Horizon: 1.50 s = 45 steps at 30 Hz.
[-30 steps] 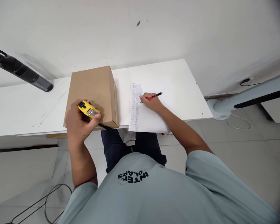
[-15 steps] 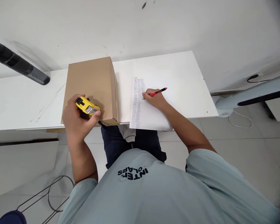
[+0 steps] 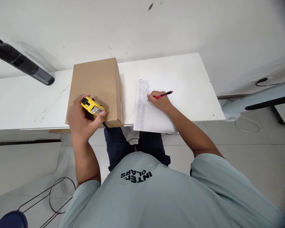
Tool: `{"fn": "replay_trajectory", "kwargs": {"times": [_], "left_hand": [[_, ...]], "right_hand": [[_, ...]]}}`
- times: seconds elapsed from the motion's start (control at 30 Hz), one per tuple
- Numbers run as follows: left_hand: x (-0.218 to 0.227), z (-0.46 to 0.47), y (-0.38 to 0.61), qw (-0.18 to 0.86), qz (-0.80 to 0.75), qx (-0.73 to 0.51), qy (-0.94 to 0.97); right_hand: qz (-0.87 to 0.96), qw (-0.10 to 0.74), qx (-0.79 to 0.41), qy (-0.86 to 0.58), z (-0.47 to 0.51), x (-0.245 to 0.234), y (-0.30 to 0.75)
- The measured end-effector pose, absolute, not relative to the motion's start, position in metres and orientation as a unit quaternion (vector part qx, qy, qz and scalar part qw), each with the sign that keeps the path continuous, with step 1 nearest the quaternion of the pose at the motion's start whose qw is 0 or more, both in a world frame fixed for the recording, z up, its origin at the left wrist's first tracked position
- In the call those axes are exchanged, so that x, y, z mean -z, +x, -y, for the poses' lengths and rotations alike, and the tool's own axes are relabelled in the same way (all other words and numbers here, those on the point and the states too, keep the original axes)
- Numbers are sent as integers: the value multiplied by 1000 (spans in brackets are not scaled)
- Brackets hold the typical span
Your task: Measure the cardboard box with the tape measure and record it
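Observation:
My left hand (image 3: 82,118) is closed around a yellow tape measure (image 3: 93,106) with black and silver parts. It rests on the near left part of a closed cardboard box (image 3: 96,79); a black strap hangs from the tape measure over the box's front edge. In my right hand (image 3: 160,100) is a red and black pen (image 3: 164,94), its tip hidden by my fingers at the paper. Beneath that hand lies a white sheet of paper (image 3: 152,122), its left side filled with columns of small handwriting and its lower edge reaching past the shelf's front edge.
The box and paper are on a narrow white shelf-like table (image 3: 190,79) against the wall. A black bottle (image 3: 23,61) stands at the left. A dark blue stool (image 3: 11,220) is at lower left, and a pale blue post (image 3: 263,96) rises at right.
The whole view has shifted slightly, so things appear a little further right. Both hands keep their holds, with the pen hand at nearly the same place on the paper.

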<state>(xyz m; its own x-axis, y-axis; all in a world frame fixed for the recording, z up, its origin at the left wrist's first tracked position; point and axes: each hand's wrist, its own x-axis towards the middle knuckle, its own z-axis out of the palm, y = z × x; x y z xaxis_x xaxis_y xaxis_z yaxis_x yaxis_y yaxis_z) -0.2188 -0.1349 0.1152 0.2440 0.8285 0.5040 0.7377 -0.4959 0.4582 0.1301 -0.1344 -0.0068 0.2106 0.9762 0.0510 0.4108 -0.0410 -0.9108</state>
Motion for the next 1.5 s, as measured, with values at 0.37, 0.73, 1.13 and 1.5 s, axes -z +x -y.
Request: {"fn": "replay_trajectory", "kwargs": {"times": [0.37,0.73,1.13,1.5], "left_hand": [[-115,135,-218,56,-501,-351,789],[-117,138,-217,75,-497,-362,785],[-117,137,-219,110,-443,-391,799],[-116,132,-224,69,-343,-437,828]], "right_hand": [[529,452,-333,-636,138,3,128],[518,448,-345,-642,137,2,130],[512,461,-301,-659,138,5,126],[500,464,-324,-655,135,6,127]]}}
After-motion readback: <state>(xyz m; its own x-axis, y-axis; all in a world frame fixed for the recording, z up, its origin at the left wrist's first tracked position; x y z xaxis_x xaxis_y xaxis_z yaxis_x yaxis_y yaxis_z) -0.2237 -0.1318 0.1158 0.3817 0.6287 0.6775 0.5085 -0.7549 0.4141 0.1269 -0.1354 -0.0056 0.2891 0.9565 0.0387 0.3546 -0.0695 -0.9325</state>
